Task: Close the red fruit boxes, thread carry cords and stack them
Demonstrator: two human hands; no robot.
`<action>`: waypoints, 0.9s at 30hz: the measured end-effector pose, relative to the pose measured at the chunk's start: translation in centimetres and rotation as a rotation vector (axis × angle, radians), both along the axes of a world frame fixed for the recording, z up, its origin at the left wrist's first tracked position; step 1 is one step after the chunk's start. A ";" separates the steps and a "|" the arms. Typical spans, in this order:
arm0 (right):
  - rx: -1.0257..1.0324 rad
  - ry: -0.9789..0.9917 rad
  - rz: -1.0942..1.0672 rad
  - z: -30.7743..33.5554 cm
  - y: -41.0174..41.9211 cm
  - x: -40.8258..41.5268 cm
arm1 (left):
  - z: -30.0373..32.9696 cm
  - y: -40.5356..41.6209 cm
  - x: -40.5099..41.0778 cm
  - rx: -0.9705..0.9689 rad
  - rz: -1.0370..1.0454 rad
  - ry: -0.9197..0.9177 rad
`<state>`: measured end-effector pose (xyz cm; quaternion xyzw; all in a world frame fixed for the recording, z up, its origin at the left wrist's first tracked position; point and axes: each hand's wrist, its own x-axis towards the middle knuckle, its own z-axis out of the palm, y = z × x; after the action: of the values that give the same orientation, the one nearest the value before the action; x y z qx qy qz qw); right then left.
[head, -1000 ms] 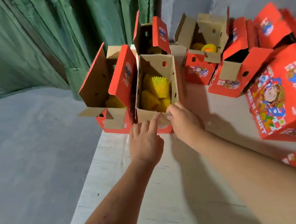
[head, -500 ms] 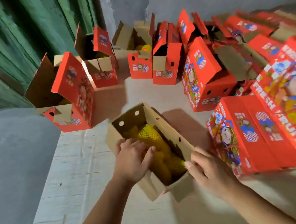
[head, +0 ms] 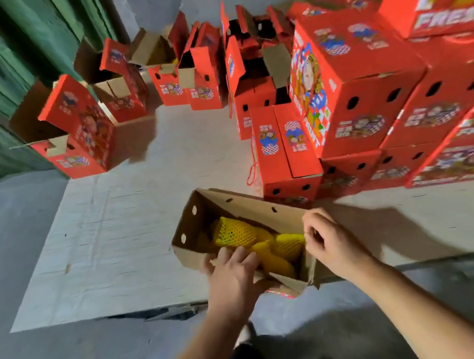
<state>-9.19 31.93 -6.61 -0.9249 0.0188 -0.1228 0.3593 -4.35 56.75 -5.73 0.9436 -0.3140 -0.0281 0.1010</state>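
Your open fruit box lies tilted on the pale sheet covering the floor, just in front of you, its flaps spread and yellow net-wrapped fruit showing inside. Your left hand grips the box's near edge, fingers curled over the cardboard beside the fruit. Your right hand pinches the box's right-hand flap at its corner. Behind the box, to its right, closed red boxes stand stacked; a red carry cord hangs from one. Behind the box to its left, other red boxes stand with lids up.
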 end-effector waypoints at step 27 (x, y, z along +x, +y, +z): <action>0.055 0.367 -0.565 1.3 -38.0 -11.5 | 0.2 -40.2 -5.9 -0.065 -0.721 -0.047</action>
<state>-20.65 -6.10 -5.28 -0.8799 0.3421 -0.0483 0.3263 -10.25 16.56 -5.56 0.7690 -0.6294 -0.0304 0.1073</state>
